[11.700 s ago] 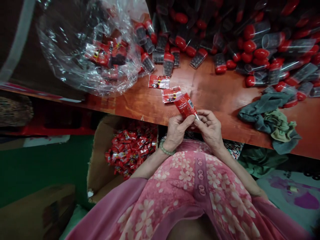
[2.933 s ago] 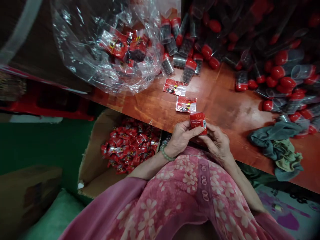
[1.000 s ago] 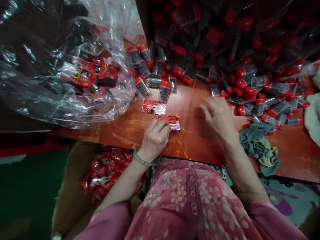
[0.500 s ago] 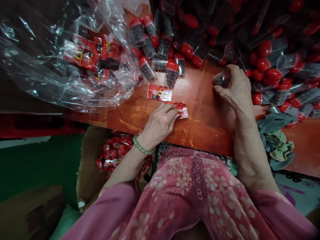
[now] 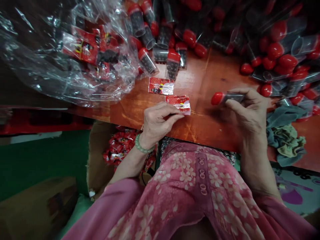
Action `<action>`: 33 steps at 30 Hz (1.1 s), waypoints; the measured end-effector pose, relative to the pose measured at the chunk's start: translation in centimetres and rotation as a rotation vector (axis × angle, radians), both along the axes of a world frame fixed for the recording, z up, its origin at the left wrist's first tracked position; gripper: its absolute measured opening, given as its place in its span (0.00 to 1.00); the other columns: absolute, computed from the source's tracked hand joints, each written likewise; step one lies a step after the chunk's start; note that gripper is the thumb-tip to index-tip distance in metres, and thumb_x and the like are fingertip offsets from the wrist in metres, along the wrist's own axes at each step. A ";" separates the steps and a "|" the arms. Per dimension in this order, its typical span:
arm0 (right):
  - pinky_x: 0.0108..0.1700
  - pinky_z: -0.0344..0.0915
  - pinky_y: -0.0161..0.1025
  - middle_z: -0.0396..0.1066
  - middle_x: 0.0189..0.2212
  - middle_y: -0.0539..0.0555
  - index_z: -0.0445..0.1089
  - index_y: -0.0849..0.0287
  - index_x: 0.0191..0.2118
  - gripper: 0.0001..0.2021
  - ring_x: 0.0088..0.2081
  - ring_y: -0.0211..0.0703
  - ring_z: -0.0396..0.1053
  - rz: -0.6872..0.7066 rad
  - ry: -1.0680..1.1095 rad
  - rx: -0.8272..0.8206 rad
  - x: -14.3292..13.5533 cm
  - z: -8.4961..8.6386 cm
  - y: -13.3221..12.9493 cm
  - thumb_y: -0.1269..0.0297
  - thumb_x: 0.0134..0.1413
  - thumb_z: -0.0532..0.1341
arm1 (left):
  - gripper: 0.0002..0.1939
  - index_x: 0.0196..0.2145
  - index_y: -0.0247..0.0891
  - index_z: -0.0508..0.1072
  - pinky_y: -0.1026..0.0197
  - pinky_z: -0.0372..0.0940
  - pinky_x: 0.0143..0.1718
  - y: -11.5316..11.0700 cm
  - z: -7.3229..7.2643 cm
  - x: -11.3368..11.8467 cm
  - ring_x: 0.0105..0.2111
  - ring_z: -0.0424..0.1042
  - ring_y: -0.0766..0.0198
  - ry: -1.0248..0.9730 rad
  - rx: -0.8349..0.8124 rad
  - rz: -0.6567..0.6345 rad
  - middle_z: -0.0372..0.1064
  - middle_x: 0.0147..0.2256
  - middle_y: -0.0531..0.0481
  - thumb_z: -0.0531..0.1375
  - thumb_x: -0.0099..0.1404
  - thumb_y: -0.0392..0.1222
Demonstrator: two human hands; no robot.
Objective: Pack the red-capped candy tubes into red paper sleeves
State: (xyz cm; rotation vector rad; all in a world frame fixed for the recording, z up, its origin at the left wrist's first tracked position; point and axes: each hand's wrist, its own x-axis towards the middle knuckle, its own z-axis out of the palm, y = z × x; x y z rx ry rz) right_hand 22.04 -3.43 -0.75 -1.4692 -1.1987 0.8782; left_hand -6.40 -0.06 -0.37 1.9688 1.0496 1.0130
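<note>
- Right hand (image 5: 250, 110): closed on a red-capped tube (image 5: 224, 97), cap leftward, above the table (image 5: 205, 130).
- Left hand (image 5: 161, 122), apart: fingertips at the near edge of a printed packet (image 5: 178, 101) on the table; grip cannot be told.
- Apparent step: taking up tube and packet.
- Next move probably calls for a fine edge pinch.

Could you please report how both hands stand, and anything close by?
Left hand pinching edge of nearer red packet. Right hand gripping red-capped tube, cap toward the left hand. Crumpled cloths beside right forearm.
</note>
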 end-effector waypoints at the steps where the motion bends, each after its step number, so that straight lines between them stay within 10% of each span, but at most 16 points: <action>1: 0.35 0.74 0.39 0.77 0.34 0.48 0.77 0.52 0.42 0.14 0.31 0.40 0.75 0.010 0.060 0.016 -0.5 0.2 -0.6 0.55 0.51 0.74 | 0.08 0.31 0.38 0.82 0.64 0.69 0.32 -0.3 0.1 0.1 0.28 0.76 0.67 -0.057 -0.039 -0.003 0.81 0.30 0.49 0.71 0.62 0.45; 10: 0.39 0.75 0.38 0.81 0.37 0.48 0.79 0.47 0.45 0.11 0.36 0.41 0.79 0.153 0.068 0.051 -3.8 2.0 -3.9 0.57 0.56 0.72 | 0.06 0.31 0.39 0.83 0.66 0.70 0.33 -2.1 0.2 0.6 0.29 0.77 0.68 -0.250 -0.198 -0.045 0.80 0.29 0.50 0.74 0.57 0.42; 22: 0.41 0.73 0.40 0.81 0.37 0.51 0.79 0.51 0.46 0.07 0.36 0.43 0.78 0.510 -0.349 0.062 -3.9 4.4 -3.4 0.65 0.64 0.66 | 0.08 0.31 0.38 0.83 0.65 0.70 0.33 -2.7 0.0 0.5 0.28 0.76 0.68 -0.158 -0.259 -0.116 0.81 0.30 0.48 0.72 0.61 0.45; 33: 0.38 0.70 0.39 0.80 0.36 0.51 0.79 0.53 0.44 0.07 0.34 0.42 0.76 0.700 -0.273 -0.171 -3.5 5.1 -2.1 0.63 0.64 0.64 | 0.10 0.36 0.36 0.83 0.65 0.69 0.34 -3.4 -0.6 0.5 0.30 0.77 0.66 -0.079 -0.465 -0.226 0.82 0.33 0.47 0.69 0.63 0.46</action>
